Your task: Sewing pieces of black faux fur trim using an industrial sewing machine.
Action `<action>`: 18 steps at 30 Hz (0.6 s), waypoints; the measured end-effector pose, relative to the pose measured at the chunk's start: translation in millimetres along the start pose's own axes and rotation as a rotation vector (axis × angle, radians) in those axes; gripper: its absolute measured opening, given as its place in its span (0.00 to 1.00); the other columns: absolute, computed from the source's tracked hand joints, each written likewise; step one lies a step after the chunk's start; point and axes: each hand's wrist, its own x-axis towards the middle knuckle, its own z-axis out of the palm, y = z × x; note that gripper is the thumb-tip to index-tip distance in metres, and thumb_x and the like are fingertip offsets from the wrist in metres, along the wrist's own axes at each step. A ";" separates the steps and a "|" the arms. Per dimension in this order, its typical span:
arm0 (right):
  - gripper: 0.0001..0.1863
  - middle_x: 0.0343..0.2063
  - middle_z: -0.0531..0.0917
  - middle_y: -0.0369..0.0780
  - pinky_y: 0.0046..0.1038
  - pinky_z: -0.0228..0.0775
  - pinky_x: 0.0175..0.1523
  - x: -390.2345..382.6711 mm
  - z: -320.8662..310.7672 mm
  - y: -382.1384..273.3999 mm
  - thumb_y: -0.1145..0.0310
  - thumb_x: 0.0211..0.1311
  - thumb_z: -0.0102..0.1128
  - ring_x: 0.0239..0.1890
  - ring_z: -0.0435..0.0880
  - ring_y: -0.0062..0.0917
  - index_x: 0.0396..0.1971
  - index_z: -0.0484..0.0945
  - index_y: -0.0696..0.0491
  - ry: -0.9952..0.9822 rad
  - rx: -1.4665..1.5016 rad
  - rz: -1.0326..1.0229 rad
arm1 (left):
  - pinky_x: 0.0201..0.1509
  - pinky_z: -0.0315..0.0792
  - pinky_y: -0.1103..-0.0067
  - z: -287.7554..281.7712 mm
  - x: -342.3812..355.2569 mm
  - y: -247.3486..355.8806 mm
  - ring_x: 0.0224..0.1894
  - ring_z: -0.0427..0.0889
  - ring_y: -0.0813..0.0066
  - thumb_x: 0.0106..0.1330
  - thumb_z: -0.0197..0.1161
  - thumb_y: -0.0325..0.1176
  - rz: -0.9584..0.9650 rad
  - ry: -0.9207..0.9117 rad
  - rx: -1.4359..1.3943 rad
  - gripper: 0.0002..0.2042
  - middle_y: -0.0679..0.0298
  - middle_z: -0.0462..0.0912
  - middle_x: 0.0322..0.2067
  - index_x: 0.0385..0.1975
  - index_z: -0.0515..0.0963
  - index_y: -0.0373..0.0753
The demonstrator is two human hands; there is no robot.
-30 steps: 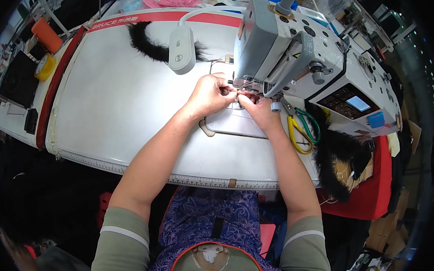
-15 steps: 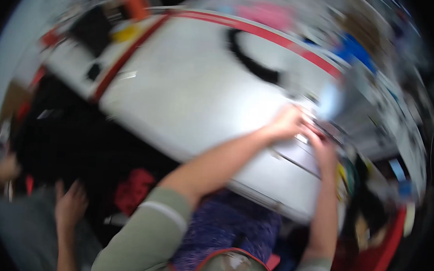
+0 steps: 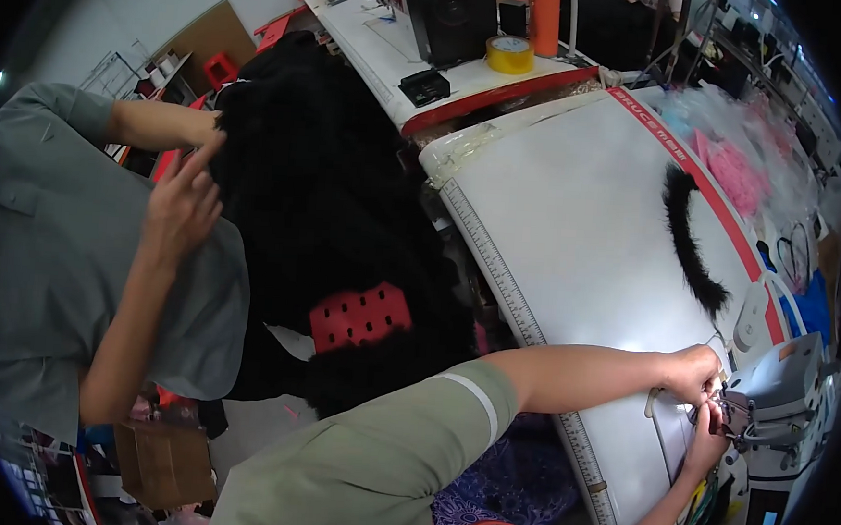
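A white sewing table (image 3: pixel 577 224) with a red edge fills the head view; a black fur strip (image 3: pixel 688 242) lies on it. At its right end stands a sewing machine (image 3: pixel 780 390). The left hand (image 3: pixel 693 373) and right hand (image 3: pixel 705 444) meet at the needle, fingers pressed together, seemingly pinching a small dark piece (image 3: pixel 717 412), hard to make out. To the left, another person's hand (image 3: pixel 183 202) touches a pile of black fur (image 3: pixel 328 199).
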 end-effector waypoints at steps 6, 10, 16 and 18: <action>0.07 0.33 0.81 0.39 0.22 0.72 0.44 1.6 -0.3 7.4 0.76 0.56 0.60 0.35 0.79 0.19 0.34 0.77 0.62 0.009 0.037 -0.004 | 0.26 0.70 0.74 2.5 2.1 -2.9 0.21 0.76 0.63 0.35 0.63 0.28 0.001 -0.014 0.008 0.03 0.59 0.76 0.18 0.12 0.77 0.37; 0.07 0.33 0.81 0.38 0.22 0.72 0.44 2.2 -1.7 8.4 0.76 0.56 0.60 0.35 0.79 0.19 0.34 0.77 0.62 -0.002 -0.010 -0.023 | 0.23 0.68 0.73 6.1 2.4 -6.5 0.18 0.75 0.62 0.34 0.63 0.32 0.023 0.049 0.001 0.04 0.58 0.76 0.15 0.11 0.78 0.41; 0.07 0.33 0.81 0.38 0.21 0.71 0.44 1.0 -0.6 4.2 0.76 0.56 0.60 0.35 0.79 0.19 0.34 0.77 0.61 -0.020 0.000 -0.032 | 0.24 0.68 0.73 7.4 3.0 -8.9 0.18 0.76 0.62 0.34 0.63 0.31 0.008 0.045 0.000 0.04 0.57 0.76 0.15 0.12 0.78 0.40; 0.07 0.33 0.81 0.38 0.21 0.71 0.44 -0.2 -0.7 3.7 0.76 0.56 0.60 0.35 0.79 0.19 0.34 0.77 0.62 -0.013 0.021 -0.036 | 0.25 0.69 0.73 5.0 2.4 -6.7 0.20 0.76 0.63 0.34 0.63 0.29 0.003 0.018 0.009 0.04 0.58 0.76 0.17 0.12 0.77 0.38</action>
